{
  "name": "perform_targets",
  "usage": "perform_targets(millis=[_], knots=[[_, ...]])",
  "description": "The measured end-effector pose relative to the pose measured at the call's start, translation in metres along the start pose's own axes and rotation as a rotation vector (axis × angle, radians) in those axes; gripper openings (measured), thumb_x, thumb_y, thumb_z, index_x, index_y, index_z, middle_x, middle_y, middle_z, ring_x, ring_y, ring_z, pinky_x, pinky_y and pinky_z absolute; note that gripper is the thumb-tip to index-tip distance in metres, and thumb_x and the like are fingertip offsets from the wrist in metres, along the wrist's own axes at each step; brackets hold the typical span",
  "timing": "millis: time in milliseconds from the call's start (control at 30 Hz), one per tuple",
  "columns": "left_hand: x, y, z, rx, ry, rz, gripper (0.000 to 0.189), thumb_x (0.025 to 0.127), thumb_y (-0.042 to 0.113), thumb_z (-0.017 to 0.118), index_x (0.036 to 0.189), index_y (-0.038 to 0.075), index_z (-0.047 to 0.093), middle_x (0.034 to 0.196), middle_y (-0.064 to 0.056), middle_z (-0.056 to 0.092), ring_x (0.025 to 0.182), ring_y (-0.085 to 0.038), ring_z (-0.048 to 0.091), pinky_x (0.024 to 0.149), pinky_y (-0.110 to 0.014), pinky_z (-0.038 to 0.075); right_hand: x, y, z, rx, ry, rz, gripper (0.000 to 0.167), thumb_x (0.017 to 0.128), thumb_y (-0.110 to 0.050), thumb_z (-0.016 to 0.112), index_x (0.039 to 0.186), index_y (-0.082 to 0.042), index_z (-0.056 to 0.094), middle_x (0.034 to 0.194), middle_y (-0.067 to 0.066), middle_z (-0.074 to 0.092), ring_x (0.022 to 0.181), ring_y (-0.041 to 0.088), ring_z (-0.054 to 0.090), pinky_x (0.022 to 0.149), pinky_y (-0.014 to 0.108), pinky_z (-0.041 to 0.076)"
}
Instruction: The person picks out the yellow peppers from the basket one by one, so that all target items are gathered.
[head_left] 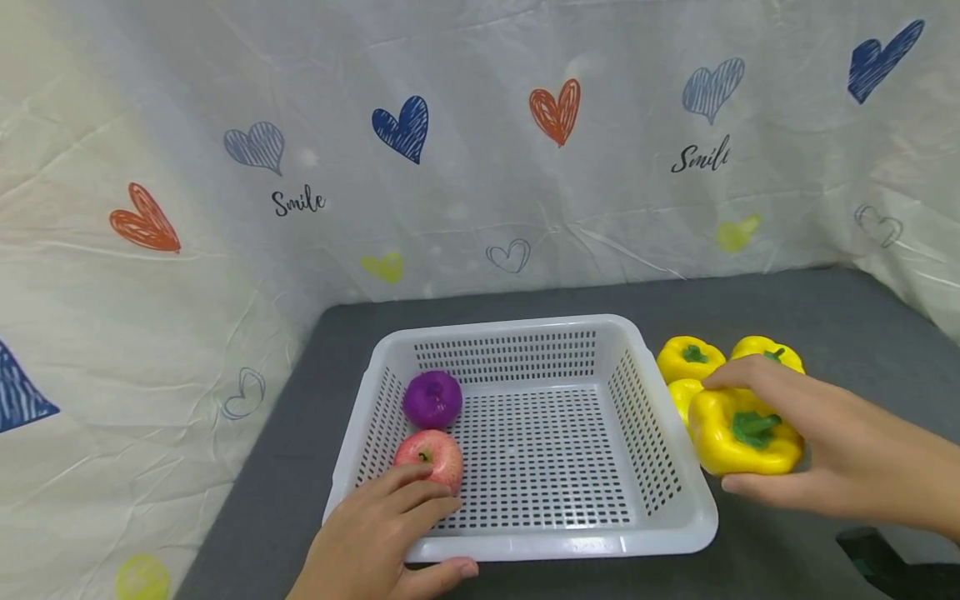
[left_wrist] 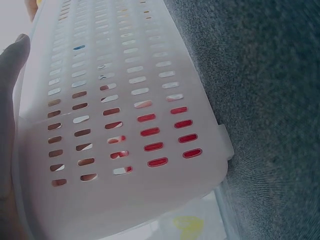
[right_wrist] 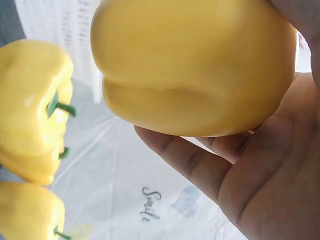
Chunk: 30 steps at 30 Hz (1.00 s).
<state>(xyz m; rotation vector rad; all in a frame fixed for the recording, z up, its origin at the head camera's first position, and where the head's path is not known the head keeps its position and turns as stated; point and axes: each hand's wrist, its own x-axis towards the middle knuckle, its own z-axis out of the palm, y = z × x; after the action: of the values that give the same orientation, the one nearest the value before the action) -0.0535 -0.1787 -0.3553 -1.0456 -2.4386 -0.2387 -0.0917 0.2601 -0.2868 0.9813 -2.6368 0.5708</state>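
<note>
In the head view, my right hand (head_left: 832, 442) grips a yellow bell pepper (head_left: 738, 433) with a green stem, just right of the basket. The right wrist view shows that pepper (right_wrist: 195, 65) close up, fingers beneath it. My left hand (head_left: 382, 525) grips the front left rim of the white perforated basket (head_left: 555, 546), fingers inside and thumb outside. The left fingertips overlap a red-pink apple (head_left: 431, 454) inside. Behind the apple, a round purple vegetable (head_left: 432, 399) lies in the basket. Through the slots of the basket wall (left_wrist: 125, 125), the left wrist view shows red apple and parts of the fingers.
More yellow bell peppers (head_left: 690, 358) stand beside the basket's right wall, partly hidden behind the right hand. A dark object (head_left: 877, 558) lies at the lower right of the grey table (head_left: 300, 433). A white sheet (head_left: 465, 200) printed with hearts hangs behind.
</note>
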Motion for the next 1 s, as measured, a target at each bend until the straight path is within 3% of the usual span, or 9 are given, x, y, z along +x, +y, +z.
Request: perform_targets(millis=[200,533,900,1000], knots=[[0.0,0.0,0.0,0.002,0.026,0.01,0.053,0.089,0.069,0.059,0.107,0.022,0.076,0.108,0.011,0.071,0.108,-0.018,0.063,0.092,-0.037,0.053,-0.012,0.009,0.0,-0.047,0.014,0.067,0.09,0.056,-0.039,0.099,0.131,-0.024,0.052,0.115,-0.007,0.057,0.089,0.005,0.052,0.068,0.015,0.049],[0.0,0.001,0.0,0.005,0.034,0.016,0.053,0.089,0.069,0.059,0.108,0.022,0.076,0.107,0.01,0.071,0.106,-0.018,0.063,0.091,-0.037,0.053,-0.029,0.023,0.005,-0.058,0.089,0.083,0.091,0.05,-0.033,0.101,0.128,-0.021,0.056,0.114,-0.008,0.057,0.086,0.002,0.052,0.075,0.003,0.039],[0.0,0.001,-0.001,0.006,0.008,-0.002,0.054,0.088,0.069,0.06,0.109,0.022,0.076,0.11,0.01,0.071,0.109,-0.018,0.063,0.093,-0.037,0.052,-0.043,0.039,0.014,-0.119,0.062,0.177,0.089,0.053,-0.039,0.1,0.127,-0.02,0.054,0.11,-0.005,0.056,0.08,0.001,0.049,0.061,0.018,0.047],[0.0,0.001,-0.001,0.006,-0.005,-0.013,0.055,0.087,0.07,0.061,0.11,0.023,0.076,0.111,0.01,0.071,0.111,-0.018,0.062,0.094,-0.037,0.052,-0.045,0.043,0.017,-0.119,0.073,0.163,0.089,0.051,-0.036,0.101,0.126,-0.019,0.055,0.11,-0.006,0.056,0.08,0.001,0.049,0.063,0.014,0.045]])
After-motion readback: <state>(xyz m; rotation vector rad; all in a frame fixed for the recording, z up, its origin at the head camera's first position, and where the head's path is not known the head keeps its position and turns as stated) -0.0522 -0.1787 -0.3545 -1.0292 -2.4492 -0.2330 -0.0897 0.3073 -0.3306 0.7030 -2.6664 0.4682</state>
